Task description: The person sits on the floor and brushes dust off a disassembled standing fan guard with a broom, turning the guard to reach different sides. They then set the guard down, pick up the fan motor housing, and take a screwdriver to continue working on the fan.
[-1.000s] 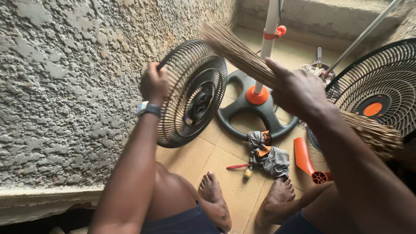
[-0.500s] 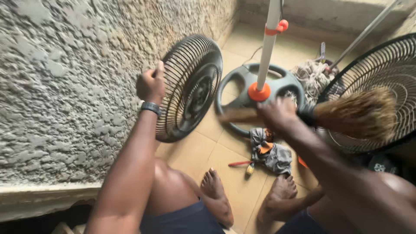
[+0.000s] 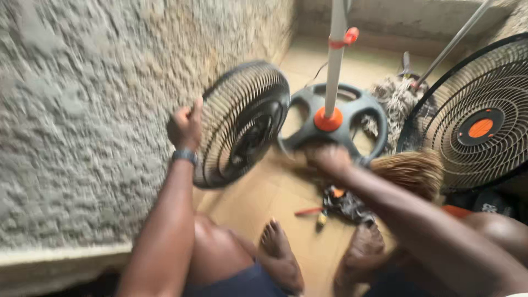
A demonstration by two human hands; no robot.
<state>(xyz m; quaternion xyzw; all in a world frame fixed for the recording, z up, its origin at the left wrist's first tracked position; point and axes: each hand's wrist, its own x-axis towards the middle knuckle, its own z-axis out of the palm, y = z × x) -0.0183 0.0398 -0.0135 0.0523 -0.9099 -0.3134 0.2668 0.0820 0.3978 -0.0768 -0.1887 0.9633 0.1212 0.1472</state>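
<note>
Head camera, looking down at a seated person's bare legs and feet on a tan tiled floor. The left hand [image 3: 185,125], with a dark watch at the wrist, is clenched on the rim of a round black wire fan guard [image 3: 242,124], holding it upright on edge just left of a grey ring-shaped fan base with an orange collar and white pole [image 3: 331,118]. The right hand [image 3: 329,158], blurred with motion, sits at the near edge of that base and grasps the handle end of a bundled straw hand broom [image 3: 410,170], whose bristles fan out to the right of the base. A second black fan guard with an orange centre [image 3: 478,127] stands further right. Small tools and a rag [image 3: 344,202] lie on the floor just in front of the base.

The step appears to be brushing dust from the held guard. The next move likely calls for bringing the bristles across to the guard's wires while the left hand steadies it.
</note>
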